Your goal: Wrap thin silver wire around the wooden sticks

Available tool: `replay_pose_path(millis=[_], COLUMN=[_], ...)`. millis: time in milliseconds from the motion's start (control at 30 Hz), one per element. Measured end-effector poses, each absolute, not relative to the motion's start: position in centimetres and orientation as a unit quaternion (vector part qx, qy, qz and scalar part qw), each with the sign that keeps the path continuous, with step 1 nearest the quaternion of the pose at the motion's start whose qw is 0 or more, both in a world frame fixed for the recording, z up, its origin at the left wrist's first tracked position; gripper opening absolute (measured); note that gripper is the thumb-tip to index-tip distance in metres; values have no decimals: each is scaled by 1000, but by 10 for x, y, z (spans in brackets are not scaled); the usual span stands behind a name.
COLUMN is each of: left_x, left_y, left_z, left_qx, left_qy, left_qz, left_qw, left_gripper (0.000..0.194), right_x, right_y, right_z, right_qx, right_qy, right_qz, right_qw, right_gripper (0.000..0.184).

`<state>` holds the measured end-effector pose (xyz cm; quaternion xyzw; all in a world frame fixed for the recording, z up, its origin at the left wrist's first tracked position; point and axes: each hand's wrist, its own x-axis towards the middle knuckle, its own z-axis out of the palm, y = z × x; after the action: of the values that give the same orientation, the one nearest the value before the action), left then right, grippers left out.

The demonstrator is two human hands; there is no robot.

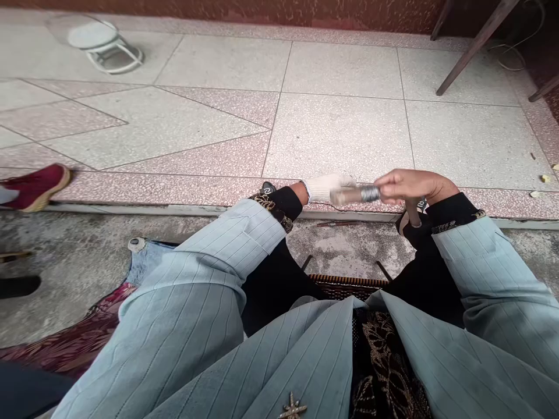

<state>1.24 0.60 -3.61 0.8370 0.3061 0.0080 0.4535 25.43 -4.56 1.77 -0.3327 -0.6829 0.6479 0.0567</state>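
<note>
My left hand (325,187) wears a white knitted glove and is closed around the near side of a short, light-brown, stick-like piece (345,196). The piece is blurred, and its far end is hidden by the glove. Grey wire (370,193) is wound in tight coils about its right end. My bare right hand (410,183) pinches at that coiled end with thumb and fingers. A brown rod (412,213) shows just below my right hand, over the dark shoe; whether the hand holds it I cannot tell.
The terrazzo step (340,137) has an edge before my feet. Thin brown sticks (336,223) lie on the concrete below it. A white stool (109,46) stands far left, wooden legs (476,49) far right. Another person's red shoe (41,186) rests at left.
</note>
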Motion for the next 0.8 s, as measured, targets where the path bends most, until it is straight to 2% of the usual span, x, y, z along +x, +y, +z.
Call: replay_pose_path(millis=[67,200,333,400,467,567,700,800], left_x=[13,13,12,13,16,20,21,21], left_y=[8,10,7,3,-3,-11,-16,-15], left_z=[-37,-33,-25,-23,-21,-20,-19,-19], left_qx=[850,865,848,825,801,769,753,780], left_qy=[299,308,318,315,306,291,293,307], left_qz=[-10,-14,11,17,19,22,13,4], left_qw=[433,397,425,469,514,569,588,546], left_gripper=[23,24,24,23,23,22,18,16], right_x=[253,249,247,247,247,248,249,247], right_y=[-46,-44,-39,-34,-30,-26,-28,-32], right_z=[14,4,-2,-4,-4,-2,2,4], right_qx=[-276,-294,-447,-533,-614,-696,-647,-593], right_qy=[-681,-687,-718,-718,-707,-666,-577,-535], right_qz=[677,651,490,392,307,268,423,503], right_qw=[-43,-132,-211,-215,-170,1,264,331], right_gripper=[44,45,43,42,43,45,48,52])
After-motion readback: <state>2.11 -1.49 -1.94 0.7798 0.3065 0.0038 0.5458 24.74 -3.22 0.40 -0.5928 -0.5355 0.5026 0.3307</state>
